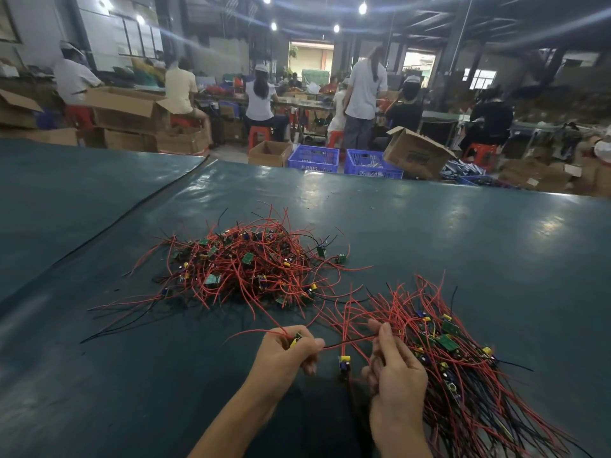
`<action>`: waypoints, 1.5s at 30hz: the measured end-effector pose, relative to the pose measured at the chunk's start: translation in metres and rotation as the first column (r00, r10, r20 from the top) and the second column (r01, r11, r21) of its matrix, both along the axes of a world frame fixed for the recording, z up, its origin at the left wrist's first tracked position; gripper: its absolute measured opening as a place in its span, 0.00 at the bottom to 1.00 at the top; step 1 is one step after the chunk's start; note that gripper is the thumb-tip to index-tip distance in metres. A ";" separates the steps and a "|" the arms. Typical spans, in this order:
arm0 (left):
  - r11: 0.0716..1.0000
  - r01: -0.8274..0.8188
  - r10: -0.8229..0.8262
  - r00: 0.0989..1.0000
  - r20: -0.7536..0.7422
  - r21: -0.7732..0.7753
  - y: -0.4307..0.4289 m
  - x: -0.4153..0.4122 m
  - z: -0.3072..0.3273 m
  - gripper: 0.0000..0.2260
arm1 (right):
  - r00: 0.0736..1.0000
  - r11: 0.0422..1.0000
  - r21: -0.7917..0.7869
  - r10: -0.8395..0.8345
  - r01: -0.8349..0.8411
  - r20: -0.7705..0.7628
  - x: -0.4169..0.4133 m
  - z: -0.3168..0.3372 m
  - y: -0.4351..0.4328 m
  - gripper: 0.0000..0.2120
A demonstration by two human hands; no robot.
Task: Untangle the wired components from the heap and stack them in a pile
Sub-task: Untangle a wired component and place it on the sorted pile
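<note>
Well, the tangled heap [244, 264] of red and black wires with little green boards sits out in the middle of the dark green table [479, 226], loose ends trailing off toward the left. Nearer the person and off to the right lies the sorted pile [463, 375], its wires fanned roughly the same way and running down toward the table's near edge, with the boards and yellow parts clustered at its upper part. Both hands are up just in front of the person, between heap and pile. The left hand [287, 355] is curled round a component [296, 339] with a yellow part, red leads arching out of its grip back toward the heap. A black wire [350, 342] runs across from it to the right hand [396, 368], which pinches that wire with thumb and forefinger while the other fingers stay curled in, right against the pile's edge. A second component [344, 362] hangs on a red lead in the gap between the two hands. Beyond the far edge of the table stand blue crates [314, 158] and a tipped cardboard box [416, 153], and workers [261, 97] sit at benches.
</note>
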State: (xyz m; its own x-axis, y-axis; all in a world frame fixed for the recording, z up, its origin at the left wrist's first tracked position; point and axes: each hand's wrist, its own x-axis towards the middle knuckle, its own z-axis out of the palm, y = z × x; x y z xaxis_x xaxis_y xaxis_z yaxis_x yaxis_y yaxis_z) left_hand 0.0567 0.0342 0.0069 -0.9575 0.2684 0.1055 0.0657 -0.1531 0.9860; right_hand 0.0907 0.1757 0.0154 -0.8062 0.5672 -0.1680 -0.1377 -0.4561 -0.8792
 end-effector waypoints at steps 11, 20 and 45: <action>0.997 0.004 -0.007 0.999 -0.043 -0.083 0.004 0.001 -0.006 0.09 | 0.956 0.893 0.349 0.293 -0.284 0.027 0.006 -0.003 -0.030 0.12; 0.991 0.105 -0.108 0.993 -0.036 -0.086 0.010 0.005 -0.004 0.11 | 0.997 0.997 0.050 0.047 -0.050 0.065 -0.001 -0.002 -0.004 0.14; 0.998 0.046 -0.045 0.999 0.026 -0.040 0.005 0.000 -0.007 0.14 | 0.981 0.984 -0.010 0.177 -0.177 0.074 -0.007 -0.011 -0.011 0.12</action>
State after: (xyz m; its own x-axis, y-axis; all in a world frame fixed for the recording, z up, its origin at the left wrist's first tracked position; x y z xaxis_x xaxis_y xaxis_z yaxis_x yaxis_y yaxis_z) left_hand 0.0569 0.0394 0.0003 -0.9465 0.3152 0.0692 0.0343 -0.1148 0.9928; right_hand 0.0841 0.1651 0.0044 -0.8790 0.4161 -0.2329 0.0111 -0.4703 -0.8824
